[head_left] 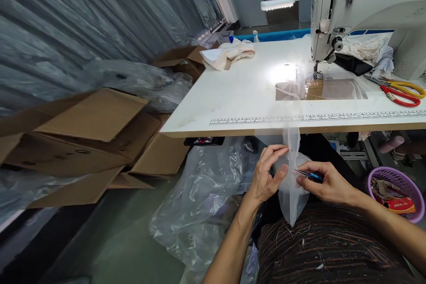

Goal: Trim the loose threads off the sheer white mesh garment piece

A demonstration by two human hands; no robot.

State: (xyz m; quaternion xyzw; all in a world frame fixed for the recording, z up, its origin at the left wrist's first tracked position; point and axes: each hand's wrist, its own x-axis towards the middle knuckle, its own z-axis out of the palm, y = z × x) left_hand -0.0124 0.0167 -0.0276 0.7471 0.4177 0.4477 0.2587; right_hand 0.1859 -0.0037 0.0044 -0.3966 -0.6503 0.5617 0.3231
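A strip of sheer white fabric [293, 186] hangs from the front edge of the sewing table down over my lap. My left hand [269, 173] pinches its left side between thumb and fingers, just below the table edge. In my right hand [328, 182] is a small pointed blue-and-black tool [312, 176], and I cannot tell its exact kind. Its thin tip points left and meets the fabric near my left thumb. Higher up, the sheer cloth runs over the tabletop toward the sewing machine's needle [316, 69].
The white table [239, 93] has a printed ruler along its front. Red- and yellow-handled scissors [399, 91] lie right of the sewing machine [333, 22]. Cloth pieces [233, 51] rest at the back left. Cardboard boxes [93, 115], clear plastic [203, 195] and a purple basket [369, 182] surround me.
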